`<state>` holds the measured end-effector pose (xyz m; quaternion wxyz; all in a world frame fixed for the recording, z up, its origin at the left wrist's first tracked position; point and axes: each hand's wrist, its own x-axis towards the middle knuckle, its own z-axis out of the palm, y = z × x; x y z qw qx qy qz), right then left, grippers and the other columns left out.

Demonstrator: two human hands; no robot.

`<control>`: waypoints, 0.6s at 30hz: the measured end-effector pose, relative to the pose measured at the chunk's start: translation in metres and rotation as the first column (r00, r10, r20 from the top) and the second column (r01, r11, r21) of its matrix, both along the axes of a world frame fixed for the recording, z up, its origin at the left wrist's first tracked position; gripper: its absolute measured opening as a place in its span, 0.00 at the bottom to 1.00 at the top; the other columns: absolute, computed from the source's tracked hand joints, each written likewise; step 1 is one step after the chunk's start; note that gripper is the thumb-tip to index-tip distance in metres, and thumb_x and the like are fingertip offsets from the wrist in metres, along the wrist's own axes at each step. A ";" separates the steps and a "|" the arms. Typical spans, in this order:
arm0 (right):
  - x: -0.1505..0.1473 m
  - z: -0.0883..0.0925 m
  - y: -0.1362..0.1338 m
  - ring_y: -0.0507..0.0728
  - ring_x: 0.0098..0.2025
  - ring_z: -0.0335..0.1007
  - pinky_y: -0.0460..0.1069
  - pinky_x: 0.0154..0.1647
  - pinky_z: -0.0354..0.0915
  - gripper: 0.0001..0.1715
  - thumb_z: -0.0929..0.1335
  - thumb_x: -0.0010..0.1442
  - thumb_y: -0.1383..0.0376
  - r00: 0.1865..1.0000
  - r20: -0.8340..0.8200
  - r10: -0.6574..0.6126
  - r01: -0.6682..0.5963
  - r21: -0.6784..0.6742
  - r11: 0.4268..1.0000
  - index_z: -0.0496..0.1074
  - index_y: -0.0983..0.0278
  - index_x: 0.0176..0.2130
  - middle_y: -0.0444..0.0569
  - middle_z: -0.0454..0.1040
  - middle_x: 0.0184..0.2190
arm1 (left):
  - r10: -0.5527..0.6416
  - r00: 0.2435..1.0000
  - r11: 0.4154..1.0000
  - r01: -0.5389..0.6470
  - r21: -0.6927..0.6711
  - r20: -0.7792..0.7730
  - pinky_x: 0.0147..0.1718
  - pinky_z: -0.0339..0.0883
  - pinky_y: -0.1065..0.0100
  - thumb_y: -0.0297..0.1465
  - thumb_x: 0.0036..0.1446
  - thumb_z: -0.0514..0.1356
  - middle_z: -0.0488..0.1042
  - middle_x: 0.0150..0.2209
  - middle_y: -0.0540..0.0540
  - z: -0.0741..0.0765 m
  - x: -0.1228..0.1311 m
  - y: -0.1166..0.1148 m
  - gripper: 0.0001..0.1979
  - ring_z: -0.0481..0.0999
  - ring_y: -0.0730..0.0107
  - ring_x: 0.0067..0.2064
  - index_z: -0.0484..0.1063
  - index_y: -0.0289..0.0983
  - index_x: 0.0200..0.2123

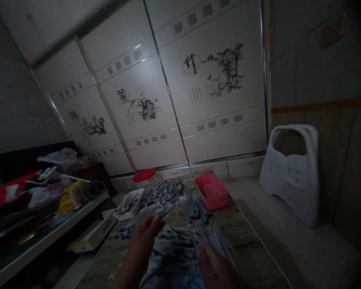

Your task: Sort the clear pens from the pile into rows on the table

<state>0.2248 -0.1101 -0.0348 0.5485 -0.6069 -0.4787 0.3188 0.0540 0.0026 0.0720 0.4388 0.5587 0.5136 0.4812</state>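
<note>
My left hand (147,230) is over the left side of the pile, its fingers curled together. Whatever it may hold is hidden. Lower right, my right hand (210,261) has thumb and finger closed on a thin pen (195,237) that points up and away. Between and below both hands lies a loose heap of pens (176,245), pale and clear with dark ends, blurred in the dim light. A neater bundle of pens (195,206) rests just beyond, and a wide spread of more pens (165,190) covers the far part of the green marbled table (252,249).
A pink plastic bin (212,192) stands at the table's far right. At the far left is a white tray (135,204) with small parts. A red round stool (143,175) and sliding wardrobe doors (213,136) are behind. A cluttered shelf (48,233) flanks the left, a white plastic folded piece (291,172) the right.
</note>
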 end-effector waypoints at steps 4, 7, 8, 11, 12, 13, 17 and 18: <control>0.002 0.006 0.000 0.57 0.25 0.70 0.49 0.28 0.59 0.30 0.56 0.65 0.42 0.998 -0.030 -0.059 0.059 0.011 0.998 0.70 0.58 0.29 0.43 0.71 0.21 | -0.087 0.960 0.992 0.107 0.062 -0.264 0.49 0.70 0.58 0.45 0.48 0.68 0.84 0.38 0.43 -0.035 -0.002 -0.012 0.16 0.80 0.51 0.46 0.81 0.39 0.36; 0.004 0.010 -0.004 0.58 0.27 0.71 0.49 0.29 0.61 0.28 0.57 0.65 0.44 0.996 -0.033 -0.082 0.082 0.024 0.996 0.70 0.58 0.29 0.44 0.72 0.22 | -0.098 0.922 0.989 0.134 0.070 -0.375 0.53 0.68 0.54 0.42 0.46 0.69 0.84 0.44 0.41 -0.057 -0.009 -0.013 0.18 0.80 0.48 0.48 0.82 0.41 0.41; 0.005 0.012 -0.005 0.57 0.27 0.71 0.48 0.29 0.61 0.28 0.57 0.65 0.44 0.996 -0.032 -0.086 0.087 0.021 0.996 0.71 0.58 0.29 0.43 0.72 0.23 | -0.101 0.913 0.988 0.139 0.069 -0.395 0.53 0.68 0.54 0.41 0.46 0.69 0.84 0.46 0.41 -0.062 -0.011 -0.013 0.20 0.80 0.48 0.49 0.82 0.41 0.43; 0.009 0.016 -0.006 0.57 0.27 0.70 0.48 0.29 0.60 0.28 0.58 0.65 0.43 0.996 -0.044 -0.081 0.081 -0.002 0.997 0.71 0.58 0.30 0.42 0.71 0.22 | -0.097 0.905 0.987 0.140 0.075 -0.415 0.54 0.68 0.52 0.39 0.46 0.68 0.83 0.48 0.40 -0.067 -0.015 -0.013 0.23 0.79 0.48 0.51 0.81 0.41 0.47; 0.010 0.016 -0.006 0.57 0.27 0.70 0.48 0.29 0.60 0.28 0.58 0.65 0.43 0.996 -0.056 -0.075 0.074 -0.010 0.997 0.71 0.59 0.29 0.43 0.71 0.23 | -0.086 0.907 0.988 0.131 0.082 -0.413 0.55 0.67 0.52 0.39 0.47 0.67 0.83 0.48 0.40 -0.066 -0.015 -0.013 0.22 0.79 0.47 0.52 0.81 0.41 0.47; 0.011 0.017 -0.005 0.57 0.28 0.70 0.48 0.30 0.61 0.29 0.58 0.65 0.42 0.995 -0.071 -0.068 0.067 -0.012 0.998 0.70 0.59 0.29 0.43 0.71 0.23 | -0.072 0.910 0.989 0.118 0.089 -0.407 0.56 0.67 0.51 0.40 0.47 0.67 0.83 0.48 0.39 -0.064 -0.014 -0.014 0.21 0.79 0.47 0.52 0.82 0.41 0.46; 0.010 0.018 -0.003 0.56 0.28 0.64 0.49 0.29 0.59 0.30 0.60 0.62 0.40 0.980 -0.196 -0.026 0.024 -0.013 1.000 0.71 0.60 0.29 0.42 0.65 0.22 | -0.035 0.929 0.989 0.085 0.121 -0.370 0.57 0.66 0.56 0.41 0.51 0.68 0.83 0.46 0.41 -0.045 -0.001 -0.026 0.15 0.78 0.49 0.52 0.83 0.43 0.41; 0.009 0.019 -0.003 0.55 0.25 0.60 0.48 0.27 0.57 0.31 0.60 0.61 0.39 0.967 -0.255 -0.004 -0.002 -0.021 1.000 0.71 0.60 0.29 0.41 0.61 0.21 | -0.044 0.935 0.988 0.091 0.121 -0.351 0.55 0.67 0.58 0.41 0.52 0.68 0.83 0.45 0.41 -0.040 0.004 -0.032 0.14 0.78 0.50 0.51 0.83 0.43 0.40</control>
